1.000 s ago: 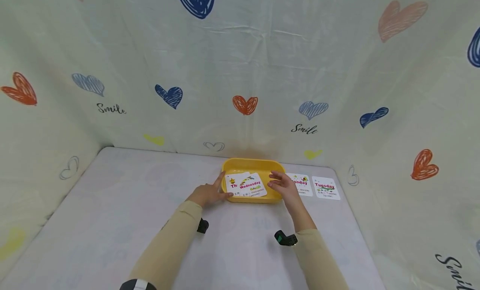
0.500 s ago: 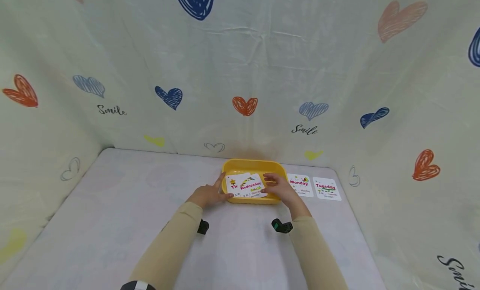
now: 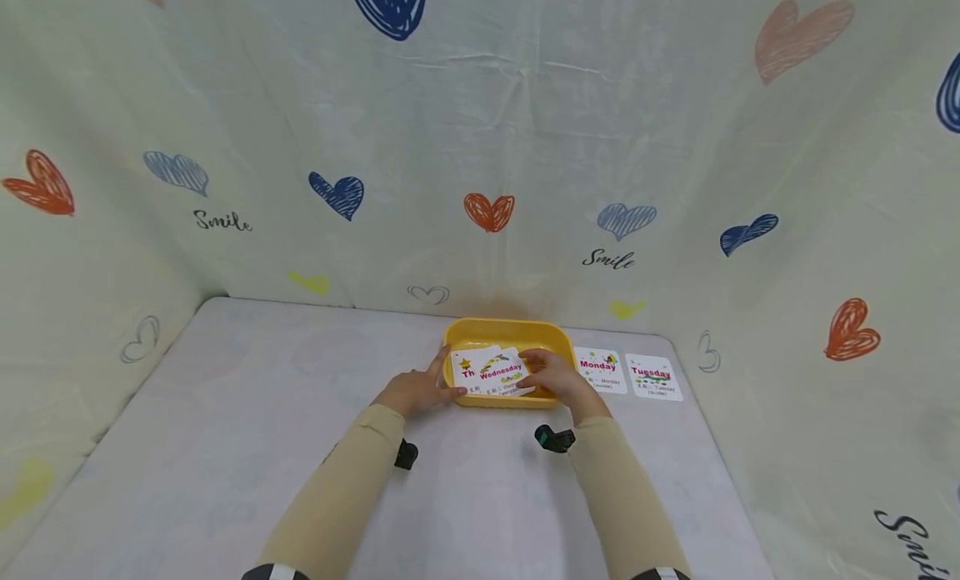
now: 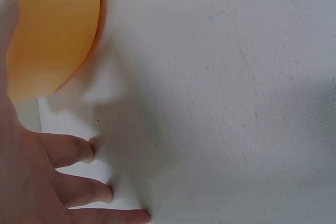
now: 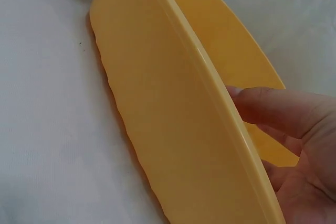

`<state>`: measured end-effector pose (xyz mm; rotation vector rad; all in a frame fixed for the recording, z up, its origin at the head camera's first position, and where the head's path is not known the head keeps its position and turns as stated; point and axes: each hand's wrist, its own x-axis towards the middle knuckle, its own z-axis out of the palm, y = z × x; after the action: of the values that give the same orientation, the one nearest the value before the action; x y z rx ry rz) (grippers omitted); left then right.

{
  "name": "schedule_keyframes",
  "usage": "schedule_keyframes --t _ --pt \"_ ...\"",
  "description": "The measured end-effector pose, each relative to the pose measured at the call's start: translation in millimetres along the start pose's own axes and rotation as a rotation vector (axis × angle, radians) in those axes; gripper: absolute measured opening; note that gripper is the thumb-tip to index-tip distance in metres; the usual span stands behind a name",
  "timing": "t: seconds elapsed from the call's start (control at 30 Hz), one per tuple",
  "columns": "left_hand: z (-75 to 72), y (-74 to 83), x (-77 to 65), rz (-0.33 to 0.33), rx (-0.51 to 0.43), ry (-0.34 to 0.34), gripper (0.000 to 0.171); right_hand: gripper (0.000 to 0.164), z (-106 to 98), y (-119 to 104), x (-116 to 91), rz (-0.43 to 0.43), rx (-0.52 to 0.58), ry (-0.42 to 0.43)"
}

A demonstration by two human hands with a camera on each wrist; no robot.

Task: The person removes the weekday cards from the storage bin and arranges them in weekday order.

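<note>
A yellow tray (image 3: 517, 323) holds overlapping white cards; the top one is a Wednesday card (image 3: 498, 372). Beneath its left side shows a card (image 3: 463, 367) reading "Th". My left hand (image 3: 415, 388) touches the tray's left end with thumb and index finger spread. In the left wrist view, its other fingers (image 4: 79, 190) extend over the table. My right hand (image 3: 557, 377) reaches into the tray, its thumb and fingers parted at the Wednesday card's right side. In the right wrist view, the tray wall hides the cards and some fingertips.
To the tray's right, a Monday card (image 3: 600, 372) and a Tuesday card (image 3: 653, 377) lie side by side on the white table (image 3: 480, 488). A curtain (image 3: 420, 130) printed with hearts rises behind the table and along both sides.
My right hand has moved left from the tray's right end to the Wednesday card, uncovering the Monday card. The left hand and the cards stay in place.
</note>
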<state>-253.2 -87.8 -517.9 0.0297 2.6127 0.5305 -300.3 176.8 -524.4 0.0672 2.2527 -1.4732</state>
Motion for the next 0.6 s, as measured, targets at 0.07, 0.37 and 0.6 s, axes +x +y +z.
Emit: schedule_keyframes --t 0.07,0.37,0.6 --pt "-0.6 -0.2 -0.4 0.003 0.001 -0.001 0.095 0.057 1.3 -0.7 1.9 0.013 0.015 -0.011" --pt "-2.1 -0.1 -2.5 0.011 0.017 -0.001 0.096 0.059 5.4 -2.3 5.2 0.038 0.068 -0.071" --pt "-2.2 0.3 -1.8 0.009 0.018 -0.003 0.095 0.051 9.8 -1.6 6.8 0.061 0.041 -0.033"
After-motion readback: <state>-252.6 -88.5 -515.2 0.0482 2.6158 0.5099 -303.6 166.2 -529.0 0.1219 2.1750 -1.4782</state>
